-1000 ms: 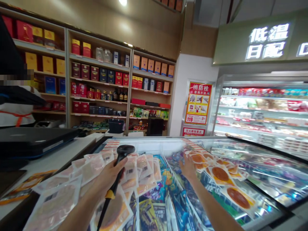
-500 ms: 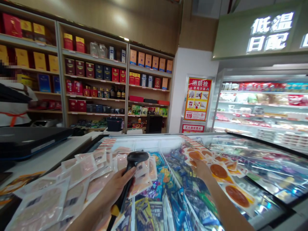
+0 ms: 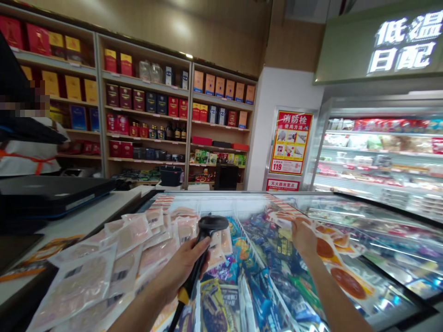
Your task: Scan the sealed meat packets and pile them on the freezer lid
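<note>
- Left hand [image 3: 188,263]: wrapped round the handle of a black handheld barcode scanner [image 3: 197,266], thumb along the near side. Scanner stands tilted, head up, above the chest freezer [image 3: 214,192]; its cable [image 3: 176,318] runs down toward the lower edge of the view.
- Right hand [image 3: 305,237]: reaches over the freezer's right half, fingers bent at the edge of a clear-edged packet [image 3: 281,216]. Cannot tell whether the fingertips pinch it; the hand hides the contact.
- Packets with round orange-brown contents [image 3: 348,282]: lie in an overlapping row on the right half, beside and beyond the right forearm.
- Flat pale packets [image 3: 83,279], several with barcode labels: overlap across the left half, extending behind the scanner and left forearm.
- Wire divider [image 3: 251,244]: runs lengthwise between the two groups; blue and multicoloured bags [image 3: 265,302] lie lower, around it.
- Counter [image 3: 126,205], left of the freezer: bears a flat black case [image 3: 51,193] and orange packaging [image 3: 44,256].
- Far left: another person in white with an orange tie [image 3: 32,159], partly hidden.
- Background: shelves of boxed goods [image 3: 148,156], red-and-yellow poster [image 3: 290,143], lit refrigerated display [image 3: 374,152].
</note>
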`<action>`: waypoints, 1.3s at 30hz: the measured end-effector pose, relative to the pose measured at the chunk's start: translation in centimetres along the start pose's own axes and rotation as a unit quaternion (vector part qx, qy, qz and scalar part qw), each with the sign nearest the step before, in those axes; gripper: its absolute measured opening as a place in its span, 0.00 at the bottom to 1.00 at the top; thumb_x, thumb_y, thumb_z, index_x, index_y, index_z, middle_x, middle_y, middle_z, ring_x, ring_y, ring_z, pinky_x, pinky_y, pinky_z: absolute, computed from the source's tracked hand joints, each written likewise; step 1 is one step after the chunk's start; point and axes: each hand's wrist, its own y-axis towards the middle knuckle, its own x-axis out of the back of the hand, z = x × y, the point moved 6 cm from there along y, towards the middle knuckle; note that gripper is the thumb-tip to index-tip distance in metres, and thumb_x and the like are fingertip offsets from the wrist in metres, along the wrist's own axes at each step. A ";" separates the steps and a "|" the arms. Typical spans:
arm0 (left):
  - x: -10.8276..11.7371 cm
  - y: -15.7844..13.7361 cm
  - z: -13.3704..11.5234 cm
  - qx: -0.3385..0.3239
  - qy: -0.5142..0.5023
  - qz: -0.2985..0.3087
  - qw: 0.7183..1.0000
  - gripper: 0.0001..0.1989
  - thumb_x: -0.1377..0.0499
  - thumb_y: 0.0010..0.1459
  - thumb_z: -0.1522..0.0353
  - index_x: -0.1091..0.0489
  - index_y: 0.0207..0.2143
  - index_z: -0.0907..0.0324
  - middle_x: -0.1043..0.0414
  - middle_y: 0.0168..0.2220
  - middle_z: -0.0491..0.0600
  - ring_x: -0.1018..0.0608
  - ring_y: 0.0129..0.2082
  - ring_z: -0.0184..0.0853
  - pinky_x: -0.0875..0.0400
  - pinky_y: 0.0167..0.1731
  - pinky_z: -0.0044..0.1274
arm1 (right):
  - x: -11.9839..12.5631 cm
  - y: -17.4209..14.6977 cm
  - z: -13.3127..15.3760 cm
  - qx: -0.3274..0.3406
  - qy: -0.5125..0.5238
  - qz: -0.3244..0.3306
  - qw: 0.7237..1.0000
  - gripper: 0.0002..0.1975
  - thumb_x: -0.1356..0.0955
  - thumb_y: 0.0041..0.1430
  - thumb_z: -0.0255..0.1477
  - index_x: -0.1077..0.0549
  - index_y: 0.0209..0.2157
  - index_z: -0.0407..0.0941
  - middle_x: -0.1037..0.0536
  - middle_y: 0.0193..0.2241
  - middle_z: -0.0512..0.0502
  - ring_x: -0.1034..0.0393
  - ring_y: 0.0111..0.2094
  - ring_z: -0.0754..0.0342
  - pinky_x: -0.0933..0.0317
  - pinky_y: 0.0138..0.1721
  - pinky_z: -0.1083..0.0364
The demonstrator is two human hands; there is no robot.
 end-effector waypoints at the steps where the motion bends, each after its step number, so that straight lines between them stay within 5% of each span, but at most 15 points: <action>1: 0.0 0.0 0.0 -0.001 -0.002 0.002 1.000 0.18 0.45 0.44 0.54 0.40 0.22 0.61 0.38 0.16 0.41 0.37 0.15 0.22 0.43 0.15 0.16 | 0.5 0.1 0.2 -0.008 0.028 -0.028 0.999 0.19 0.48 0.57 0.31 0.31 0.40 0.43 0.26 0.29 0.41 0.32 0.31 0.51 0.44 0.30 0.56; 10: -3.3 -0.9 -0.7 -0.042 0.011 0.093 0.995 0.16 0.48 0.48 0.56 0.41 0.24 0.61 0.38 0.17 0.41 0.39 0.14 0.22 0.45 0.16 0.17 | 0.1 -0.2 3.5 0.090 0.237 -0.069 0.965 0.18 0.45 0.52 0.32 0.29 0.35 0.40 0.25 0.33 0.41 0.33 0.36 0.50 0.43 0.37 0.55; 18: -4.0 -0.9 -0.4 -0.056 0.012 0.091 0.994 0.16 0.49 0.49 0.56 0.42 0.23 0.60 0.40 0.15 0.40 0.40 0.13 0.22 0.48 0.16 0.17 | 1.3 -1.4 6.5 0.170 0.165 -0.042 0.971 0.17 0.46 0.54 0.30 0.29 0.33 0.42 0.25 0.29 0.43 0.33 0.34 0.52 0.43 0.35 0.56; 29: -4.2 -0.9 -0.4 -0.065 0.024 0.116 0.991 0.17 0.49 0.49 0.56 0.42 0.22 0.61 0.41 0.15 0.41 0.40 0.14 0.22 0.47 0.16 0.17 | 1.6 -1.5 6.6 0.175 0.144 -0.043 0.973 0.16 0.46 0.55 0.29 0.30 0.34 0.42 0.25 0.28 0.44 0.32 0.33 0.52 0.43 0.34 0.56; 35: -3.1 -0.4 -0.4 -0.059 0.017 0.094 0.994 0.17 0.47 0.47 0.55 0.42 0.24 0.60 0.40 0.16 0.40 0.39 0.14 0.22 0.46 0.16 0.17 | 1.3 -1.3 6.2 0.156 0.156 -0.045 0.974 0.16 0.46 0.54 0.29 0.30 0.34 0.41 0.25 0.29 0.43 0.32 0.33 0.51 0.42 0.34 0.55; 39: -0.4 0.0 -0.7 -0.045 0.028 0.011 0.999 0.17 0.46 0.45 0.54 0.42 0.24 0.60 0.39 0.17 0.40 0.38 0.14 0.22 0.45 0.16 0.17 | 1.7 -1.2 6.7 0.135 0.212 -0.053 0.967 0.17 0.45 0.53 0.31 0.29 0.32 0.41 0.25 0.29 0.42 0.32 0.32 0.51 0.41 0.34 0.54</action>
